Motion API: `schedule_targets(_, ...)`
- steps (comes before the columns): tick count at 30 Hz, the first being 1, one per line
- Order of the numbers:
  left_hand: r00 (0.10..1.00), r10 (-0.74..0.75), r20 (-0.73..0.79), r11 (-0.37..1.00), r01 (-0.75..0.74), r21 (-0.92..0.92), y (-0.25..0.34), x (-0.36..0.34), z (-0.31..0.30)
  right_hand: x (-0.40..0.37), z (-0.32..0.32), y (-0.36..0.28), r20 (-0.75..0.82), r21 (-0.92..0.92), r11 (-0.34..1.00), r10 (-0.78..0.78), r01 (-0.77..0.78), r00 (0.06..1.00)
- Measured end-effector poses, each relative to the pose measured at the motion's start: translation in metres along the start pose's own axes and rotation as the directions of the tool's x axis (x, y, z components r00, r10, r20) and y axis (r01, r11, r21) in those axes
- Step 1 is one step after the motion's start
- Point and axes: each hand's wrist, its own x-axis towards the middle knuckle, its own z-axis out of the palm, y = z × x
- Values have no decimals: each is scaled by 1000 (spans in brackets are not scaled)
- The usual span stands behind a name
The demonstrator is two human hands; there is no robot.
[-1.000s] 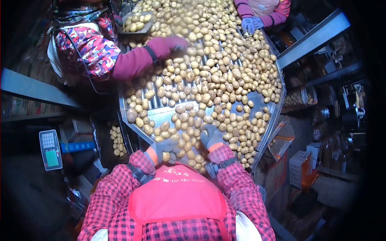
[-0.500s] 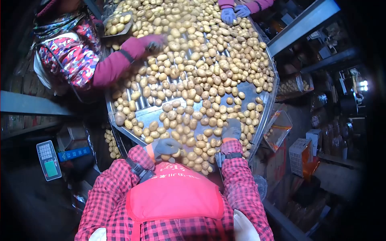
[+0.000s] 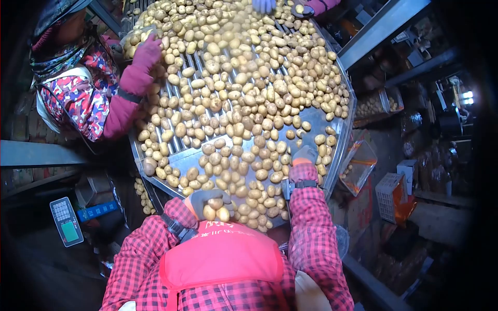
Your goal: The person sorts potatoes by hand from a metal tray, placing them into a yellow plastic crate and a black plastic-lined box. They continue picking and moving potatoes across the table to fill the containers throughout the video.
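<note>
My left hand [image 3: 204, 199], in a grey glove with an orange cuff, curls around a few potatoes [image 3: 215, 203] close to the front of the red apron [image 3: 223, 254]. My right hand [image 3: 305, 151], gloved the same way, is over the bare metal plate [image 3: 316, 120] at the right of the sorting table, its fingers stretched forward with potatoes on both sides. Many loose potatoes [image 3: 259, 106] cover the table, and a cluster [image 3: 257, 202] lies between my two hands.
At the left a co-worker's gloved hand [image 3: 148, 52] is near a scoop of potatoes [image 3: 139, 39]. Another person's purple glove [image 3: 263, 5] shows at the far end. A metal rim [image 3: 345, 150] edges the table. A digital scale [image 3: 66, 222] stands lower left; a crate [image 3: 390, 196] stands right.
My left hand now has potatoes in it and has shifted slightly left and down. My right hand has moved forward. The left co-worker's hand has drawn back to the scoop; the far person's hands have moved.
</note>
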Motion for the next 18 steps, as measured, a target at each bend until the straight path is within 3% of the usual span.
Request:
schedule_targets(3, 994, 53, 95, 983, -69, 172, 3, 3, -10, 14, -3, 7, -71, 108, 978, -173, 180, 982)
schedule_targets(4, 987, 69, 145, 965, -103, 242, 2, 5, -14, 10, 0, 7, 18, 201, 965, -176, 168, 984)
schedule_targets(6, 992, -21, 124, 999, 26, -33, -1, 10, -16, -13, -13, -29, 192, 377, 919, -204, 119, 960)
schedule_targets(7, 984, -150, 93, 908, 175, -381, -3, 13, -12, -42, -33, -55, 245, 513, 849, -290, 130, 925)
schedule_targets(8, 954, -281, 110, 680, 278, -679, -4, 15, -8, -72, -53, -80, 296, 638, 763, -373, 109, 880)
schedule_targets(9, 978, -192, 82, 774, 203, -599, 1, 16, -4, -94, -77, -95, 402, 706, 701, -513, 100, 759)
schedule_targets(10, 948, -292, 127, 586, 282, -759, -9, 16, -8, -103, -101, -108, 470, 768, 636, -640, 76, 607)
schedule_targets(11, 907, -376, 193, 359, 334, -872, -28, 13, -14, -103, -97, -103, 488, 728, 679, -608, 92, 627)
schedule_targets(13, 900, -353, 258, 335, 378, -863, -36, 9, -25, -101, -80, -79, 521, 638, 761, -537, 115, 664)
schedule_targets(14, 894, -341, 290, 324, 401, -857, -40, 7, -30, -97, -64, -55, 352, 425, 814, -552, 396, 756)
schedule_targets(15, 912, -320, 257, 411, 378, -830, -37, 7, -29, -87, -54, -30, 167, 123, 799, -602, 589, 781)
schedule_targets(17, 930, -297, 216, 508, 345, -789, -33, 8, -26, -58, -56, -9, 309, -190, 834, -449, 517, 838)
schedule_targets(18, 931, -300, 207, 520, 341, -783, -28, 11, -23, -50, -48, 1, 349, -199, 820, -452, 536, 821)
